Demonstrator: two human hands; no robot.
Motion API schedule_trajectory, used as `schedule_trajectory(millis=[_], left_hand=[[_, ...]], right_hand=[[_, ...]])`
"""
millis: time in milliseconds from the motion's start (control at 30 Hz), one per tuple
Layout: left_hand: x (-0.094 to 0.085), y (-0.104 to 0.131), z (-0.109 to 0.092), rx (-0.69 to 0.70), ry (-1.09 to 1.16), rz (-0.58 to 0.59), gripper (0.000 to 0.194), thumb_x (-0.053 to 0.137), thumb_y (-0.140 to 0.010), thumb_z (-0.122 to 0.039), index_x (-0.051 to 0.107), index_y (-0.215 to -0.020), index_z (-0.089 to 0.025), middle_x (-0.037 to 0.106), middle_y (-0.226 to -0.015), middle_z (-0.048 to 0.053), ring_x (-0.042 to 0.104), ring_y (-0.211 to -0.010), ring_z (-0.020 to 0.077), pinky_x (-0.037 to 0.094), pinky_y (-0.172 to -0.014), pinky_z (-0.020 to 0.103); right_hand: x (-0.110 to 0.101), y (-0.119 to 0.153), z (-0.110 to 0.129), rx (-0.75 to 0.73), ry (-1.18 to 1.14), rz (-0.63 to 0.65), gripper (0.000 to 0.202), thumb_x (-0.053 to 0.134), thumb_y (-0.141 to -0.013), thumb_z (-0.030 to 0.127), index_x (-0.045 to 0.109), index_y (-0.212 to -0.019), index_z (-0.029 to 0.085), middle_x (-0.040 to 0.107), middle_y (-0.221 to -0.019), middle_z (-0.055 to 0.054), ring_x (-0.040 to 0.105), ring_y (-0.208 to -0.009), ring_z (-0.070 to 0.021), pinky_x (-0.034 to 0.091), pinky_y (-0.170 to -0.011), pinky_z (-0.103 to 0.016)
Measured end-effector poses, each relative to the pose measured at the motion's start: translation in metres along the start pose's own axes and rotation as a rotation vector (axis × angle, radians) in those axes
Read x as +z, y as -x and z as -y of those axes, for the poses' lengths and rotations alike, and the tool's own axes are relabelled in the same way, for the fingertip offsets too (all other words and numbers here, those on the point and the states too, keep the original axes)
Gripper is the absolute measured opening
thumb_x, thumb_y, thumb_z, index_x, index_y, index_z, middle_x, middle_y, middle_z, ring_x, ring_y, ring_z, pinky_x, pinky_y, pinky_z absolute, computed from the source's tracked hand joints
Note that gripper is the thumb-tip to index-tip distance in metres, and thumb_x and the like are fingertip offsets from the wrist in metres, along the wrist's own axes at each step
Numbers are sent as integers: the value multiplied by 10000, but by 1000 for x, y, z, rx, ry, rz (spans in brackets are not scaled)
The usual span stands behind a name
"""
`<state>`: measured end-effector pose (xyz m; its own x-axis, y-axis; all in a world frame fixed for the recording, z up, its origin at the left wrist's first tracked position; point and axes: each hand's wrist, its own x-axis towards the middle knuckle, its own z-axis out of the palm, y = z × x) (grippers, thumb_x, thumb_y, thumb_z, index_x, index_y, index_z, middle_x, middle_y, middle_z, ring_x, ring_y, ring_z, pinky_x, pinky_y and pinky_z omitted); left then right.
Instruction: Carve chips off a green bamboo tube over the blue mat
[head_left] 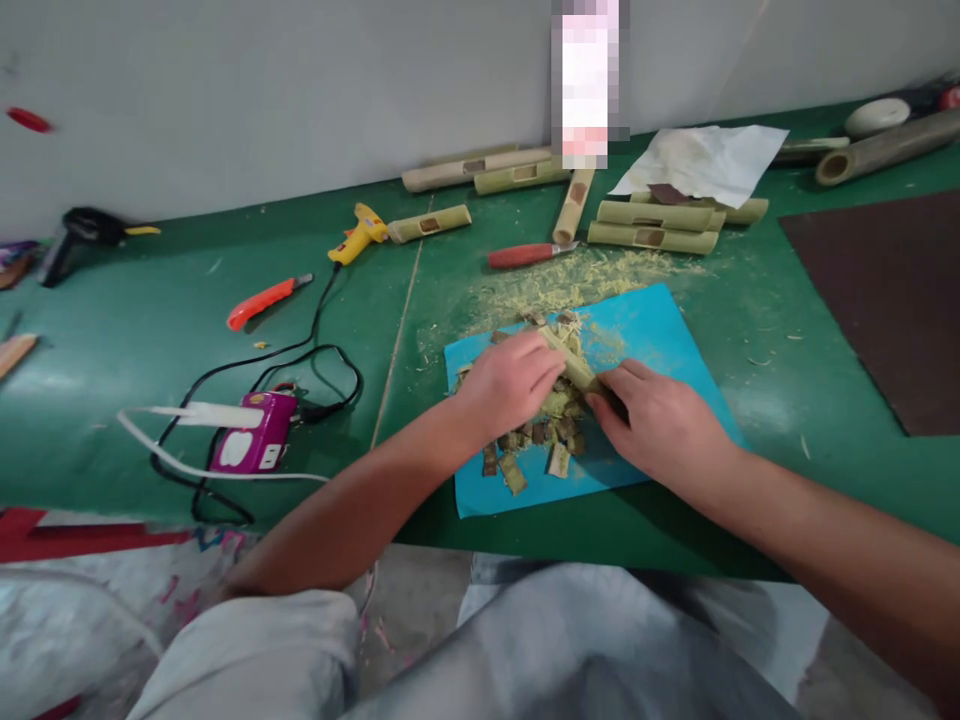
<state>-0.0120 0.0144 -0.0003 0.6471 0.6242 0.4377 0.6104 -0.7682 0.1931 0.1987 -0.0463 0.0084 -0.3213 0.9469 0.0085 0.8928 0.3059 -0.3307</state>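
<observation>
Both hands are on a pale green bamboo tube (574,368), which slants over a blue sheet (679,345). My left hand (514,385), fingers curled, grips its upper left part. My right hand (656,415) closes round the lower right end with thumb and fingers. Beneath the tube lies a pile of bamboo chips (514,472) and fine shavings. More shavings (570,285) are scattered past the sheet's far edge, beside a red-handled carving knife (525,255). The tube's underside and part of the pile are hidden by my hands.
Several notched bamboo tubes (652,238) lie at the back, near white paper (701,160). On the left are a yellow glue gun (360,235), an orange utility knife (262,303) and a purple power socket (259,430) with looping cords. A dark brown sheet (885,300) lies right.
</observation>
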Motion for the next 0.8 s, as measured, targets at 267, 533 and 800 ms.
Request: schedule_trajectory(millis=[267,533,800], left_hand=[[4,-2,6,-4,-6,22,254,450,-992,-240,673,-902,-159,633,-834,56,597,-780,151,485,-710,273],[0,-1,10,-21,-59,17,244,454,-983,-218,667,-892,-141,618,-819,67,586,-751,163,482,-685,289],[-11,1,17,-193,116,-184,123,594,-928,-236,690,-958,-164,687,-882,49,620,-730,117,516,-684,245]], right_hand=[[-1,1,1,-7,14,-14,292,437,-957,323,664,-876,158,626,-860,-69,517,-652,-151,270,-560,-318],[0,2,0,-7,14,-5,277,442,-953,312,666,-904,157,638,-886,-69,533,-674,-154,281,-569,-316],[0,1,-1,6,-21,5,283,431,-961,333,656,-909,170,646,-912,-64,551,-693,-156,300,-574,-313]])
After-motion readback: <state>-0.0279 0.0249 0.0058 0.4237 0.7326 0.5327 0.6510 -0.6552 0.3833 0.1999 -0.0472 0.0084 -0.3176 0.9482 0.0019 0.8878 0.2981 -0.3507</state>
